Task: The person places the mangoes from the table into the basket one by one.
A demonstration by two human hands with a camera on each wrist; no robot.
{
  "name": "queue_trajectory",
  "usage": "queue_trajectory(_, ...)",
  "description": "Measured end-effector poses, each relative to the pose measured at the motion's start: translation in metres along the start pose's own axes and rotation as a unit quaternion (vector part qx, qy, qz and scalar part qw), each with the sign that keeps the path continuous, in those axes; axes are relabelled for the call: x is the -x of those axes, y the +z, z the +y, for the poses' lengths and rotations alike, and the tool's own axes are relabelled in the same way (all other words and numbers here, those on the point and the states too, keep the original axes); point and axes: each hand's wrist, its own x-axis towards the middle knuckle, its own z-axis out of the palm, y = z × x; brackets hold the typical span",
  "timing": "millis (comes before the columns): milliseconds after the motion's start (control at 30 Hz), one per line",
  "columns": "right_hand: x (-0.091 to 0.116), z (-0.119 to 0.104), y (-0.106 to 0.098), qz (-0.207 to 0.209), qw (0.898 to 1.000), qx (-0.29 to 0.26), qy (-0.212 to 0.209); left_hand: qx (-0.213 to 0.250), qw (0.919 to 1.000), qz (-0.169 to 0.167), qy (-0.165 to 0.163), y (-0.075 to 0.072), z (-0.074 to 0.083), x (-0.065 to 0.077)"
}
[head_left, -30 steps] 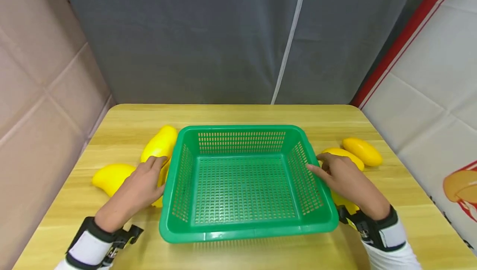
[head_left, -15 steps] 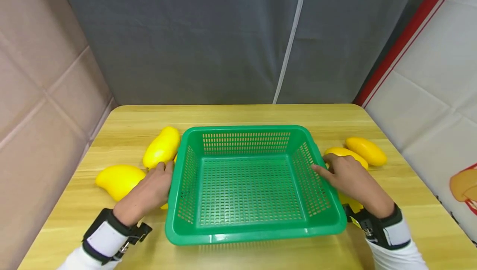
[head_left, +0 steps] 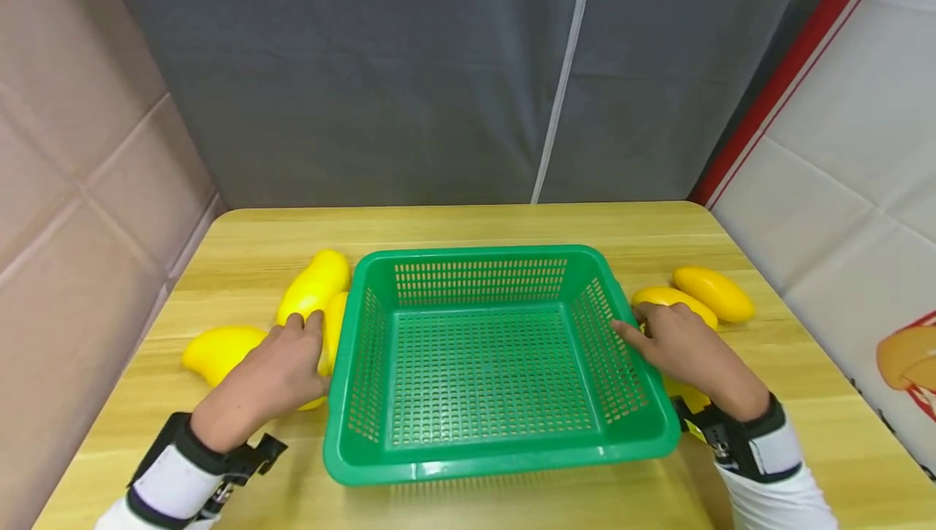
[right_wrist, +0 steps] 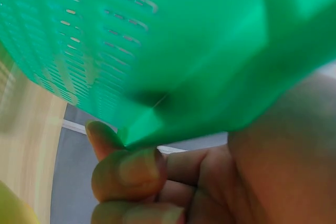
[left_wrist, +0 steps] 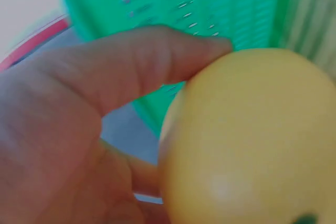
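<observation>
A green plastic basket (head_left: 497, 449) with perforated walls stands in the middle of the head view, with nothing in it. My right hand (head_left: 676, 347) grips its right rim, thumb on the inner side and fingers curled beneath the rim in the right wrist view. Beside the left wall, my left hand (head_left: 278, 371) holds a yellow mango (left_wrist: 247, 135); in the left wrist view the thumb lies along one side and the other fingers go out of sight behind it. Two more mangoes, one behind (head_left: 314, 286) and one left (head_left: 223, 351), lie near that hand.
On the right, an orange-yellow mango (head_left: 712, 293) lies by another mango (head_left: 673, 302) near my right hand, with more yellow under the wrist. The wooden table (head_left: 468, 225) ends at a grey curtain (head_left: 366, 91). Fabric walls flank both sides.
My left hand first went right against the basket, then came back slightly left, showing more of the mango beside the wall. The basket has shifted a little right. My right hand keeps its grip.
</observation>
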Motion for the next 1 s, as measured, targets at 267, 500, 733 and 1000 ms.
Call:
queue_trajectory(267,0.000,0.000,0.000,-0.003,1.000,-0.001,0.000,-0.043,0.9988,0.009,-0.024,-0.027,-0.001,0.010)
queue_trajectory(500,0.000,0.000,0.003,-0.005,1.000,-0.006,0.006,-0.096,0.9930,0.065,-0.023,-0.053,0.001,0.017)
queue_trajectory(733,0.001,0.001,0.007,-0.025,0.999,-0.014,0.015,-0.091,0.9867,0.129,0.035,-0.064,0.025,0.002)
queue_trajectory(1000,-0.003,0.002,0.004,-0.023,1.000,0.004,0.019,-0.077,0.9855,0.114,0.099,-0.063,0.054,-0.022)
